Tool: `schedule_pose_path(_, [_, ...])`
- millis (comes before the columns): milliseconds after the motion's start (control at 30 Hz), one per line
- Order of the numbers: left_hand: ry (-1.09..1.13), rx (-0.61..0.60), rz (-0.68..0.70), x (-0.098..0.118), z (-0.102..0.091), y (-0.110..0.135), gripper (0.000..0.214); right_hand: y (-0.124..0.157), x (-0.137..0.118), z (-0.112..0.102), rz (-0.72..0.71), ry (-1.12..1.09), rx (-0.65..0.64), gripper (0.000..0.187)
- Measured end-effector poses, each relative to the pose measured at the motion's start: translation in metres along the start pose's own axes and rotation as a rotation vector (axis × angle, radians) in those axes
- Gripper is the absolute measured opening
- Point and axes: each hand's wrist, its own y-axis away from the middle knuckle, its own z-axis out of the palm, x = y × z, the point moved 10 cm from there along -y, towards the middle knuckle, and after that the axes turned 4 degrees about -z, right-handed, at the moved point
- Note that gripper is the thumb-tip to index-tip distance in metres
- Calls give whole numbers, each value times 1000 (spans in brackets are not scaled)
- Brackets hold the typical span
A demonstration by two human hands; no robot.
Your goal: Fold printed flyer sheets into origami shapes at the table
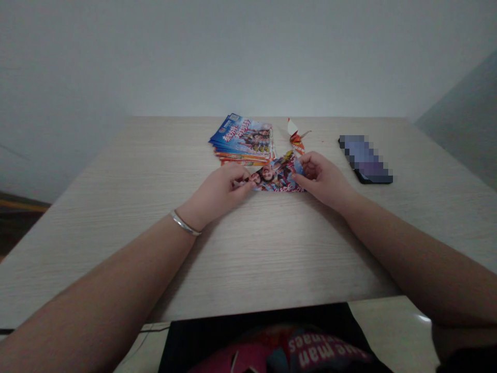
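A printed paper sheet (277, 176) with a colourful picture is held up between my two hands, just above the table. My left hand (223, 191), with a silver bangle at its wrist, pinches the sheet's left end between thumb and fingers. At the opposite end, my right hand (324, 178) grips it the same way, thumb in front. Right behind the sheet lies a stack of blue and orange printed flyers (244, 135), slightly fanned. A folded paper crane (295, 135), white and orange, sits beyond my right hand.
A dark phone (367, 159), its screen blurred out, lies on the right of the light wood-grain table (135, 207). A plain wall (248, 57) rises behind the table's back edge. A dark cable (155, 330) runs below the front edge, near my lap.
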Motion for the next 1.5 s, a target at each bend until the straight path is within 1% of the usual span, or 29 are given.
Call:
schedule_pose_path(67, [82, 14, -62, -5, 0, 1, 24, -2, 2, -2, -15, -86, 40, 24])
schedule_pose_path(133, [199, 46, -72, -6, -2, 3, 21, -3, 3, -3, -36, -144, 65, 30])
schedule_pose_path(200, [349, 71, -38, -2, -4, 4, 23, -3, 1, -2, -52, -162, 60, 38])
schedule_pose_path(267, [469, 59, 4, 3, -3, 5, 29, -2, -3, -2, -71, -152, 52, 49])
schedule_pose_path(367, [540, 11, 96, 13, -1, 7, 35, -1, -9, -1, -104, -124, 48, 61])
schedule_pose_path(433, [515, 3, 160, 19, -2, 8, 42, -1, -11, -1, -129, -112, 45, 62])
schedule_pose_path(533, [372, 38, 200, 23, -7, 9, 46, -1, -15, -3, -171, -126, 66, 58])
schedule_pose_path(600, [255, 64, 215, 26, -11, 10, 41, 1, -21, -5, -207, -159, 85, 56])
schedule_pose_path(700, [118, 133, 260, 33, -19, 13, 35, 4, -34, -6, -251, -179, 93, 43])
schedule_pose_path(767, [65, 195, 265, 36, -25, 14, 29, 8, -41, -8, -256, -164, 99, 35])
schedule_pose_path(833, [70, 220, 239, 34, -27, 14, 22, 11, -46, -12, -270, -141, 126, 34])
schedule_pose_path(933, [153, 161, 219, 30, -22, 11, 21, 17, -57, -18, -368, -65, 163, 36])
schedule_pose_path(1000, [180, 85, 241, 31, -16, 10, 22, 20, -64, -16, -444, -28, 140, 35])
schedule_pose_path(1067, [182, 16, 267, 32, -11, 10, 19, 21, -67, -13, -465, -18, 96, 33])
schedule_pose_path(1167, [185, -57, 306, 34, -7, 9, 15, 19, -64, -7, -424, -22, 25, 28])
schedule_pose_path(1233, [166, -101, 340, 37, -5, 9, 10, 18, -62, -2, -401, -41, -51, 27])
schedule_pose_path(1300, [154, -151, 364, 40, -2, 10, 4, 18, -61, 5, -384, -90, -134, 28])
schedule_pose_path(1367, [177, -216, 371, 42, 2, 11, 6, 19, -60, 10, -360, -151, -199, 30])
schedule_pose_path(1433, [208, -269, 328, 42, 6, 12, 7, 19, -58, 12, -327, -198, -224, 27])
schedule_pose_path(1500, [266, -251, 236, 36, 6, 12, 8, 18, -56, 11, -285, -241, -206, 24])
